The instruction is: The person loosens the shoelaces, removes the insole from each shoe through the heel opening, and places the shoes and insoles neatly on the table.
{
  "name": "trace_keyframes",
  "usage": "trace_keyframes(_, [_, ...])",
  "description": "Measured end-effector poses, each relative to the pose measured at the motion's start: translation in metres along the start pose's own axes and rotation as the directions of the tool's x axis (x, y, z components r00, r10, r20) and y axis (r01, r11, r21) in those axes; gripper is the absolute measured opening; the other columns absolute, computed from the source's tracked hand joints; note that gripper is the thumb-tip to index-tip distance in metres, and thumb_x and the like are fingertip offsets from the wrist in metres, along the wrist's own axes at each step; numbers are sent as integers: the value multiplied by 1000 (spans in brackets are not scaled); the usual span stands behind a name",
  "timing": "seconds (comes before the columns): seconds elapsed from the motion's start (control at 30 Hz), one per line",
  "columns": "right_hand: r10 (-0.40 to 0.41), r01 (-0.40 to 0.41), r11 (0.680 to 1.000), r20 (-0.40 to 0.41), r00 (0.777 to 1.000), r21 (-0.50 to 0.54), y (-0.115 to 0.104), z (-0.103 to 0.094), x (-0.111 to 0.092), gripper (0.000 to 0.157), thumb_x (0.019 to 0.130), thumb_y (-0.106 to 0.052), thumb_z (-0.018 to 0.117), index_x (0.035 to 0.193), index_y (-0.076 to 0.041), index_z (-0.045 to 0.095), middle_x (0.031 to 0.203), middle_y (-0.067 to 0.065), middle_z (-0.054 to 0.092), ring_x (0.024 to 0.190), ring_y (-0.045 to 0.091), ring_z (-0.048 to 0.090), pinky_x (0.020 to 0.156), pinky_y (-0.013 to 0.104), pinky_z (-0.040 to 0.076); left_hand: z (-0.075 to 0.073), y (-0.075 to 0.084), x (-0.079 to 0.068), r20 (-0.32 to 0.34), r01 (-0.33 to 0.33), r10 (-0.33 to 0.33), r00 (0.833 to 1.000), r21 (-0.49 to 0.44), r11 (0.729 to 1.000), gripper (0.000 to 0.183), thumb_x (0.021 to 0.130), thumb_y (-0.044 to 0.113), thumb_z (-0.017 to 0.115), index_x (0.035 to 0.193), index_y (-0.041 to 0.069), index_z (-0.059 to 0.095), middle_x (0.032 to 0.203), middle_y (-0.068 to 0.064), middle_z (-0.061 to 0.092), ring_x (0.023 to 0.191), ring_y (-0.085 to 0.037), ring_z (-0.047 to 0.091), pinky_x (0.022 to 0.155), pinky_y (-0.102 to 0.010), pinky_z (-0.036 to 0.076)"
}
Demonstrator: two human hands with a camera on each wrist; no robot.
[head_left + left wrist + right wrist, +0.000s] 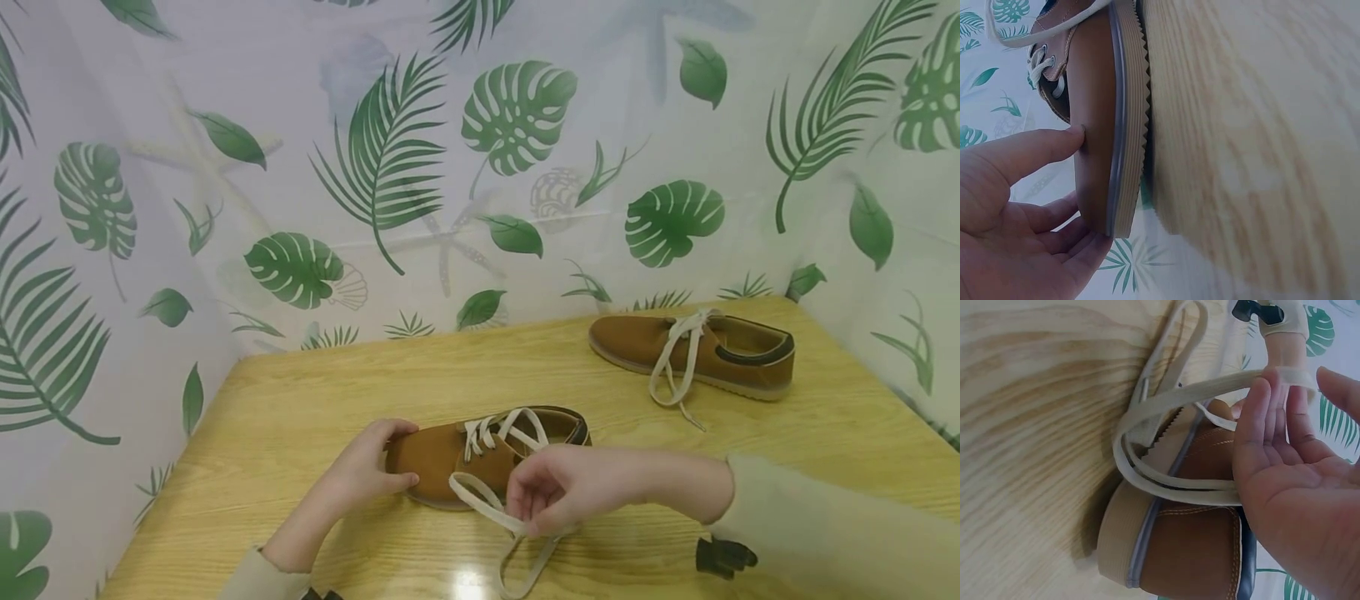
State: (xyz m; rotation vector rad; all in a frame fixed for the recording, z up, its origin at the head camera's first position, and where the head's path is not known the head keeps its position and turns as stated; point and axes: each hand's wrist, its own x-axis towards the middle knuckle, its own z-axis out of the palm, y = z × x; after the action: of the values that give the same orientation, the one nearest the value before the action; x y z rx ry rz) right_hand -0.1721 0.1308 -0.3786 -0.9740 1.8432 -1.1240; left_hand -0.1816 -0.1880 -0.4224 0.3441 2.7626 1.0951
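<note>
A brown lace-up shoe (431,454) sits on the wooden table (315,392), toe to the left. My left hand (360,471) grips its toe, thumb on the near side and fingers round the front; the left wrist view shows the thumb pressing the brown upper (1094,106). Beside the shoe's near side, my right hand (558,487) holds a loose white shoelace (480,507) with bent fingers. In the right wrist view the lace (1182,397) runs in a loop to the fingertips (1260,390) and across the index finger towards the thumb. Another lace loop (536,421) lies over the shoe's opening.
A matching brown shoe (630,337) stands at the back right, its white lace (663,367) hanging down onto the table. Behind the table hangs a white cloth (420,308) printed with green leaves. More loose lace (517,592) lies on the table below my right hand.
</note>
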Motion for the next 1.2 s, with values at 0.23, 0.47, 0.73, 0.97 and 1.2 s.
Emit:
trace_keyframes(0.23, [19, -19, 999, 26, 999, 29, 4, 2, 0, 15, 97, -6, 71, 108, 3, 70, 98, 0, 71, 86, 1, 64, 78, 13, 54, 0, 0, 0, -5, 10, -10, 1000, 1, 1000, 61, 85, 4, 89, 140, 2, 62, 141, -16, 62, 132, -41, 59, 114, -58, 49])
trace_keyframes(0.47, [24, -26, 999, 38, 999, 41, 12, 3, -2, 19, 96, -4, 70, 111, 7, 71, 108, 22, 75, 88, -2, 68, 82, 13, 55, 0, -1, 0, -1, -5, 5, 1000, -17, 1000, 61, 85, 3, 89, 140, 1, 62, 142, -18, 62, 132, -43, 59, 116, -60, 48])
trace_keyframes(0.73, [1, -1, 1000, 14, 1000, 29, 10, -4, -7, 21, 97, -5, 70, 114, 8, 71, 111, 27, 74, 91, 2, 70, 86, 18, 60, -1, 2, 0, -3, -4, 4, 1000, -10, 1000, 61, 85, 3, 88, 139, 1, 62, 142, -17, 62, 132, -43, 59, 115, -59, 48])
trace_keyframes(0.97, [-18, 18, 1000, -31, 999, 6, 2, -12, -15, 23, 96, -5, 70, 115, 8, 71, 109, 24, 74, 92, 6, 71, 87, 21, 62, -3, 2, 1, -4, -8, 8, 1000, 5, 1000, 61, 84, 3, 89, 139, 1, 62, 141, -18, 63, 131, -42, 59, 115, -60, 48])
trace_keyframes(1.2, [-54, 52, 998, -83, 995, -24, -6, -24, -24, 23, 98, -6, 69, 113, 10, 70, 103, 19, 75, 90, 7, 70, 83, 21, 61, -2, 2, 0, -4, -4, 4, 1000, -5, 1000, 62, 84, 3, 89, 140, 1, 62, 142, -17, 63, 132, -43, 59, 115, -60, 48])
